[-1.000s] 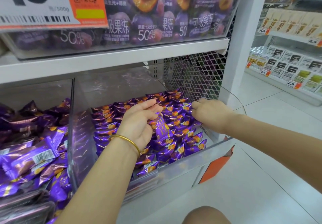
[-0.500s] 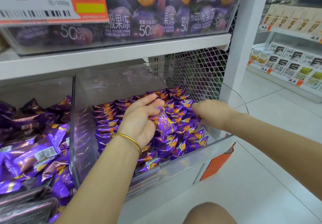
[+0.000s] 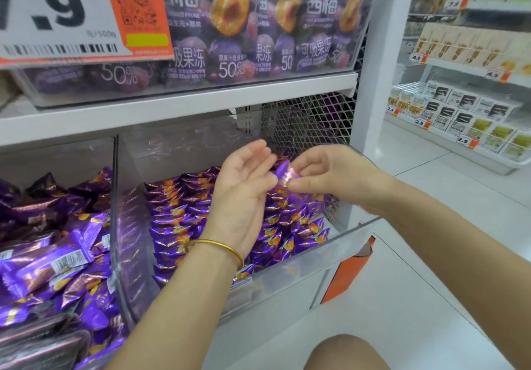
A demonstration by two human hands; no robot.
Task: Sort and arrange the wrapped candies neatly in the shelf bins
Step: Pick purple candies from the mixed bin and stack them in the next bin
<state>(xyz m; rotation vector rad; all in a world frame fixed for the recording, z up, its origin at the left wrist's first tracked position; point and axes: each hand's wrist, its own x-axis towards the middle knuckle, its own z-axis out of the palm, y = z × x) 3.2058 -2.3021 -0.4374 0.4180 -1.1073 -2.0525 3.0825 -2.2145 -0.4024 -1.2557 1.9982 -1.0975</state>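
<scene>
The right hand pinches one purple wrapped candy by its end between thumb and fingertips, holding it in the air above the rows. Just beside it the left hand lies palm up with its fingers loosely spread and holding nothing. Its edge is close against the wrapper, though whether it touches is unclear. A gold bangle sits on the left wrist.

Below both hands, the clear acrylic bin holds the rest of the candies, laid in fairly even overlapping rows that run from the front wall toward the mesh back panel. The neighbouring bin on the left holds larger purple packets in a loose jumble, divided off by a clear wall.

The likely step is setting this piece into a row. The grip is slight — a foil end is slick, so the candy could slip and land crosswise on the tidy rows. The left forearm hangs low over the front rows, and a careless sweep there could ruffle them or nudge pieces over the low front wall. A piece pushed in too firmly might also tip its neighbours out of line.
</scene>
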